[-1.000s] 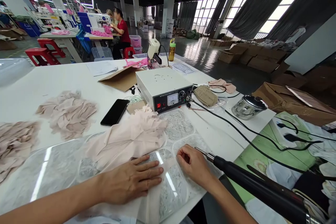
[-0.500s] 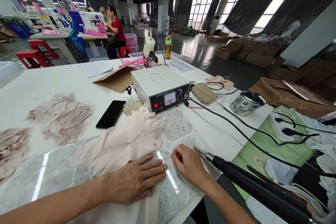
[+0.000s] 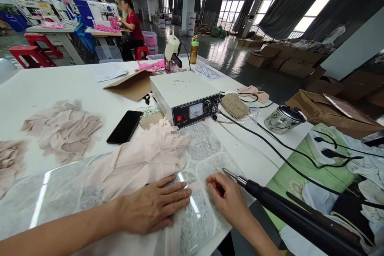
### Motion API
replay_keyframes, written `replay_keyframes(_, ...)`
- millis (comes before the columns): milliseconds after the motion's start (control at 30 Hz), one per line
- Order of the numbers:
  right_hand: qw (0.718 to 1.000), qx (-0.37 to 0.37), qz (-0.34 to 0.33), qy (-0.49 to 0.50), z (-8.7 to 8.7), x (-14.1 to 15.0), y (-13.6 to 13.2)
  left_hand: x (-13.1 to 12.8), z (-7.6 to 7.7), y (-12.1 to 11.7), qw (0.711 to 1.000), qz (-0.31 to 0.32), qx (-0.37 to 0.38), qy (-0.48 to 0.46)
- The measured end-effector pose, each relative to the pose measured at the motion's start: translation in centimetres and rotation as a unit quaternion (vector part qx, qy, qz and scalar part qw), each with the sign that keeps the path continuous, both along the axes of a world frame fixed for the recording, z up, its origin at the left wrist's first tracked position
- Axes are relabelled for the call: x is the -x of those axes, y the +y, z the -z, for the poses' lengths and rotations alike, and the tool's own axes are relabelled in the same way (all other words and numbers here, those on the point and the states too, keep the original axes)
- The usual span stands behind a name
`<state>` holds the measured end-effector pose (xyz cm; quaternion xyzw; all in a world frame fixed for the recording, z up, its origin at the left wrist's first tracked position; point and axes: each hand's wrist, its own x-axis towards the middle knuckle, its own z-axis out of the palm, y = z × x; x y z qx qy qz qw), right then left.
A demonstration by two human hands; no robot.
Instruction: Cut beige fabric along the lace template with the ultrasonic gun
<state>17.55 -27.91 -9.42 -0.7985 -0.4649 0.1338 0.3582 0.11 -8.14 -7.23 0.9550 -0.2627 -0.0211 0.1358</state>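
Observation:
My left hand point(image 3: 154, 206) lies flat, fingers stretched out, pressing pale pink fabric point(image 3: 174, 240) onto a clear sheet over a marbled pattern point(image 3: 207, 140). My right hand point(image 3: 228, 194) is closed in a pinch right of the left fingertips. A faint pale strip of fabric point(image 3: 197, 186) runs from the left fingertips to this pinch. Beyond the left hand is a bunched heap of pale pink fabric pieces point(image 3: 150, 148). Just right of my right hand a black handheld tool point(image 3: 279, 204) with a pointed metal tip lies untouched.
A white control box point(image 3: 186, 92) with a meter stands ahead, its black cable leading right. Around it are a black phone point(image 3: 124, 127), a lidded metal cup point(image 3: 282, 120) and a bottle point(image 3: 194, 52). Fabric piles point(image 3: 66, 128) lie left. A person in red point(image 3: 133, 28) sits at a sewing machine.
My right hand has moved a little to the right, away from the left fingertips, with the fabric strip in its pinch. The left hand stays flat in place. The view has shifted slightly.

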Motion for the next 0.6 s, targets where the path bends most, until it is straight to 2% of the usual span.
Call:
replay_keyframes(200, 0.996, -0.061, 0.057, 0.02, 1.1, 0.5, -2.7, 0.1, 0.1, 0.0, 1.0, -0.003, 0.009, 0.005)
replay_keyframes(367, 0.981, -0.092, 0.136, 0.103, 2.9, 0.3, -6.2, 0.1, 0.1, 0.2, 1.0, -0.001, -0.001, 0.014)
replay_keyframes(467, 0.963, -0.108, 0.163, 0.186, 4.1, -0.2, -8.9, 0.1, 0.2, 0.2, 1.0, -0.004, 0.013, 0.012)
replay_keyframes(600, 0.922, -0.173, 0.257, 0.232, 4.5, -0.9, -11.0, 0.1, 0.2, 0.2, 0.999, -0.01, 0.043, -0.003)
